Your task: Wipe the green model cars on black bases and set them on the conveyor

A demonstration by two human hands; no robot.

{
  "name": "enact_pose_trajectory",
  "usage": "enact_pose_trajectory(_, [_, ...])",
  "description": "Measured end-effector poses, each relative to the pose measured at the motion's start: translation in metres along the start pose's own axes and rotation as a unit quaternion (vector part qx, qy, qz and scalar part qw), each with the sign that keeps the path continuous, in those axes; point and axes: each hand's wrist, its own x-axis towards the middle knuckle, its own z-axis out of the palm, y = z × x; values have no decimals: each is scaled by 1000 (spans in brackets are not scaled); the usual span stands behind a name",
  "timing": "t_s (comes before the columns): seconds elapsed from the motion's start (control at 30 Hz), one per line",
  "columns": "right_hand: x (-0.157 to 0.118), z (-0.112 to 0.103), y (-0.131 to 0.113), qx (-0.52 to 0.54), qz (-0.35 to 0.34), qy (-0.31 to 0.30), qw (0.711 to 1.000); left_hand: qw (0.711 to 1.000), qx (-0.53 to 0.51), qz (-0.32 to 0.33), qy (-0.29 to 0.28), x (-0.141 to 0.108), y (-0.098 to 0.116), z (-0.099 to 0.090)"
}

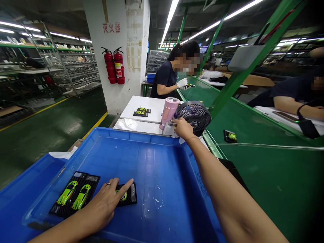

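My left hand (107, 200) is over the blue tray (141, 162), its index finger stretched out and other fingers bent around a lime-green model car (123, 196) on a black base. The hand covers part of that car, and its thumb is hidden. Two more model cars on black bases (67, 192) (83, 195) lie side by side to its left. Beyond the tray, my right hand (184, 128) has bent fingers at the round metal top of a small pale container (168, 129). Whether something is pinched there is hidden.
Beside my right hand stand a pink tumbler (169, 111) and a black fan (194, 116). More model cars (141, 111) rest on a white table. A green conveyor (265, 172) runs along the right, carrying one car (230, 136). A gloved co-worker (164, 79) sits ahead.
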Motion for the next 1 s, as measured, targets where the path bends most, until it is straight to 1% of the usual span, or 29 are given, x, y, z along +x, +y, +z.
enact_pose_trajectory(0.1, [-5,-13,1,54,-6,46,997,996,-80,-28,-34,1,-4,-14])
enact_pose_trajectory(0.17, [-18,-27,2,99,-8,97,990,982,-167,-48,-72,3,-10,-25])
enact_pose_trajectory(0.2, [-28,-35,3,124,-10,121,985,970,-219,-54,-91,5,-14,-31])
enact_pose_trajectory(0.23, [-42,-42,4,148,-14,141,979,953,-278,-61,-106,7,-17,-37])
enact_pose_trajectory(0.33, [-99,-61,5,221,-39,166,960,929,-346,-75,-110,18,-25,-47])
enact_pose_trajectory(0.43, [-161,-72,5,277,-56,162,946,914,-386,-68,-109,29,-26,-46])
enact_pose_trajectory(0.53, [-209,-75,4,309,-44,166,935,896,-428,-51,-105,35,-22,-41])
enact_pose_trajectory(0.6, [-232,-74,-1,339,-28,159,927,884,-459,-51,-79,37,-16,-39])
enact_pose_trajectory(0.67, [-250,-71,-11,372,-35,134,918,867,-494,-58,-28,35,-6,-41])
enact_pose_trajectory(0.7, [-258,-69,-18,387,-52,118,913,856,-513,-63,6,32,1,-42])
enact_pose_trajectory(0.8, [-279,-65,-47,434,-138,98,885,808,-570,-80,128,22,33,-45])
enact_pose_trajectory(0.87, [-292,-62,-65,461,-182,96,863,771,-599,-96,193,14,58,-43])
enact_pose_trajectory(0.93, [-303,-60,-78,472,-210,108,849,741,-616,-117,241,8,81,-38])
enact_pose_trajectory(1.0, [-313,-56,-86,458,-215,125,853,709,-638,-131,272,5,99,-31])
